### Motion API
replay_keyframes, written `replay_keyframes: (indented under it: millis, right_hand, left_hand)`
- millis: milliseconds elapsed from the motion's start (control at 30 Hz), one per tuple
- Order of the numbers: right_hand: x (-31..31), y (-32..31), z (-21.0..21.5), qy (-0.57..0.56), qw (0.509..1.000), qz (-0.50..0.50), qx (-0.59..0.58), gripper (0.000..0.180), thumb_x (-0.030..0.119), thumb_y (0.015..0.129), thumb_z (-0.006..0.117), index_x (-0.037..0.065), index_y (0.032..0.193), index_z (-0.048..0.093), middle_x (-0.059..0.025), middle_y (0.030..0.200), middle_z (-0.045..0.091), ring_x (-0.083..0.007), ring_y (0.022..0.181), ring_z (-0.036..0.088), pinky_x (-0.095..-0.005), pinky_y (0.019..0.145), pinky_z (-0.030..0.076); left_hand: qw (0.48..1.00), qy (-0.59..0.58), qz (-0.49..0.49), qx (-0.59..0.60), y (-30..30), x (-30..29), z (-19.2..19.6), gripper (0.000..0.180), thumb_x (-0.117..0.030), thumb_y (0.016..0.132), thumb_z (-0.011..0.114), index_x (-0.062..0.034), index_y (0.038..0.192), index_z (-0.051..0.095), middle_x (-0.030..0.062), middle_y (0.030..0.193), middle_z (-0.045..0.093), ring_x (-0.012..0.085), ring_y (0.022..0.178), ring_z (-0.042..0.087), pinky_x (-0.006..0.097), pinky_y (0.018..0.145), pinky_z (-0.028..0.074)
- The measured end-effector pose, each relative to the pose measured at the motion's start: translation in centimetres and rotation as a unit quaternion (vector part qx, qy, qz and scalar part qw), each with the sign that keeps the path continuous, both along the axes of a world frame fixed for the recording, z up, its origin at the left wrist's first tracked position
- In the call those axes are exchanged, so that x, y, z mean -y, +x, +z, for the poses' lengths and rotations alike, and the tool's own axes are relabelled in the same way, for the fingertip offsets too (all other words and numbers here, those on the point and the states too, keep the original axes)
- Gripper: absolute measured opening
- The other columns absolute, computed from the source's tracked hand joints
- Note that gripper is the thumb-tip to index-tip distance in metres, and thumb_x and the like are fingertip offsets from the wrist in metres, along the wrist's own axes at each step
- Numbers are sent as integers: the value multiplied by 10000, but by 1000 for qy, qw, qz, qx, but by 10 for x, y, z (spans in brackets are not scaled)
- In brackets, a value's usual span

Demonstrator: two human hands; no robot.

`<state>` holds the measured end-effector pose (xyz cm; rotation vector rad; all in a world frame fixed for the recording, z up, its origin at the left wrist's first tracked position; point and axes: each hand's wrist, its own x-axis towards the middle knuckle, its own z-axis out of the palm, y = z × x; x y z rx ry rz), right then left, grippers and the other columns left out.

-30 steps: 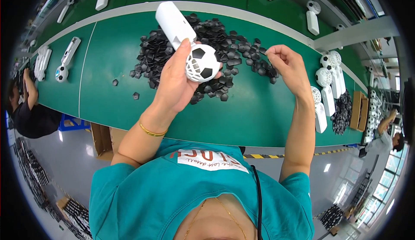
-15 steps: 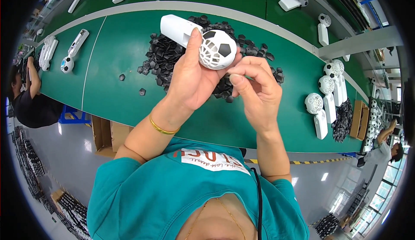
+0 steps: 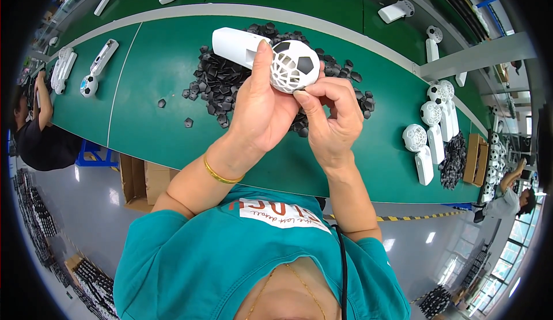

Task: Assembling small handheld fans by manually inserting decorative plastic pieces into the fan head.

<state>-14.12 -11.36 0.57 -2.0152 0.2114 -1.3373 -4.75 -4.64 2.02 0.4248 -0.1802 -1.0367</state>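
Observation:
My left hand is wrapped round a white handheld fan with a football-shaped head, its thumb on the near side of the neck. The handle points to the upper left. Black pentagon patches and an open white grille show on the ball head. My right hand is closed in a pinch at the ball's lower right edge. A small dark edge shows at its thumb tip, but what the fingers hold is mostly hidden. Behind both hands lies a heap of black pentagon pieces on the green table.
Several similar white fans stand at the right, beside a dark pile and a cardboard box. Two loose pentagon pieces lie left of the heap. More fans lie at the left. Co-workers sit at both far sides.
My right hand has moved left and up, bringing its pinched fingertips against the ball's lower edge. The fan has shifted slightly to the right in my left hand.

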Motion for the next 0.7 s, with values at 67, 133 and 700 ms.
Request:
replay_keyframes:
  millis: [67, 133, 700]
  right_hand:
    - [1, 1, 3, -7, 1000, -4, -6, 198, -18, 773, 733, -11, 908, 588, -73, 864, 581, -115, 722, 578, -233, 596, 493]
    - [1, 1, 5, -19, 1000, -10, -19, 250, 0, 748, 762, -2, 924, 584, -84, 870, 578, -117, 730, 571, -241, 604, 490]
    - [25, -2, 38, -107, 979, 110, -136, 666, 160, 703, 785, -22, 1266, 480, -163, 1215, 559, -288, 1082, 581, -354, 888, 487]
  left_hand:
    - [1000, -4, -8, -5, 0, -1, 1, 534, -465, 1006, 316, 21, 1169, 465, 165, 1109, 569, 260, 1042, 577, 418, 909, 508]
    - [1000, -12, -24, -17, 0, -3, 1, 524, -455, 1010, 310, 18, 1180, 456, 159, 1123, 562, 258, 1055, 569, 424, 922, 504]
    - [993, 17, -118, 10, 1, -28, 18, 508, -430, 1007, 354, -18, 1301, 395, 113, 1203, 550, 252, 1106, 560, 431, 944, 473]
